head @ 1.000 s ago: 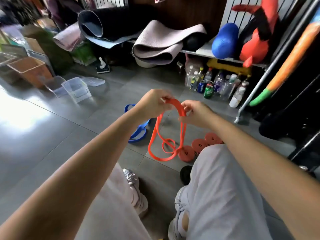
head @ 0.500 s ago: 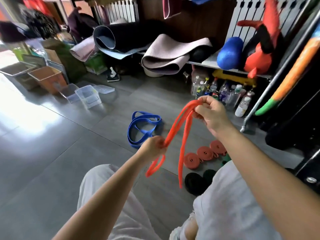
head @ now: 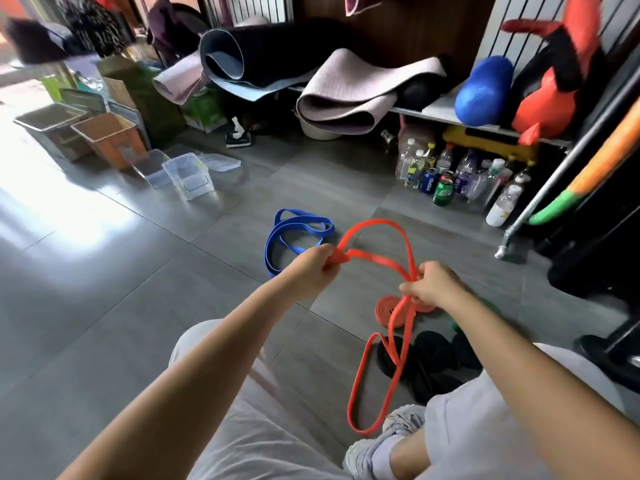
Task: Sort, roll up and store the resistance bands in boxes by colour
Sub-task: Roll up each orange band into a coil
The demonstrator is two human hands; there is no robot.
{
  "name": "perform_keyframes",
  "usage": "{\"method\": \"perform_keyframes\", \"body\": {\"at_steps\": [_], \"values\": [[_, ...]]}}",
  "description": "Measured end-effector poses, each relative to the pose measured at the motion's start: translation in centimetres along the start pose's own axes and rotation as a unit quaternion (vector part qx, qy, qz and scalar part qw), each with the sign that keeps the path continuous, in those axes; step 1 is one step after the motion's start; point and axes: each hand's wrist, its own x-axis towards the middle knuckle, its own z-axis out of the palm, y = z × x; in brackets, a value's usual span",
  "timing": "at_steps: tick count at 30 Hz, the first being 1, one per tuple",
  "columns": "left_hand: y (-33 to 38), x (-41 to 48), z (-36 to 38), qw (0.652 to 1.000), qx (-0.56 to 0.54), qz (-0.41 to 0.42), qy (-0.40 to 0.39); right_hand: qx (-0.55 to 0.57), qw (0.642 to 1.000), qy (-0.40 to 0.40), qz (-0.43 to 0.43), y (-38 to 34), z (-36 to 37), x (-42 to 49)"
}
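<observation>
I hold an orange band (head: 379, 222) up between both hands while crouched over a grey tiled floor (head: 138, 289). My left hand (head: 313, 268) is closed in a fist around one bunched end. My right hand (head: 434, 289), lower and set apart from it, pinches the strands where they cross. Between the two hands the band arches up into an open loop, and a longer loop hangs below the right hand down to my knee.

A blue band (head: 272, 252) lies in loose coils on the floor just beyond the left hand. Under the right hand sit flat orange rolls (head: 386, 308), with black rolls (head: 434, 351) nearer my legs and a green one (head: 491, 306) half hidden behind my forearm.

Two clear plastic boxes (head: 188, 176) stand open well to the left, far from the bands, and a flat lid (head: 221, 163) lies just behind them. Bottles and cans (head: 450, 178) crowd the floor below a shelf (head: 436, 110) stacked with rolled mats (head: 346, 95).
</observation>
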Motion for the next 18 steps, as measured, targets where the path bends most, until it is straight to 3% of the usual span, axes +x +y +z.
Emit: {"method": "perform_keyframes", "body": {"at_steps": [5, 7, 13, 18], "values": [[2.7, -0.1, 0.9, 0.993, 0.031, 0.072, -0.084, -0.042, 0.972, 0.014, -0.229, -2.2, 0.6, -2.5], [3.4, -0.1, 1.3, 0.99, 0.035, 0.087, -0.101, -0.034, 0.961, 0.018, -0.274, -2.2, 1.2, -2.7], [3.3, -0.4, 1.5, 0.992, 0.068, 0.066, -0.084, 0.142, 0.964, -0.002, -0.225, -0.8, 0.6, -2.1], [0.3, -1.3, 1.3, 0.992, 0.089, -0.001, -0.091, 0.185, 0.967, 0.0, -0.175, 1.6, -0.8, -1.4]]}}
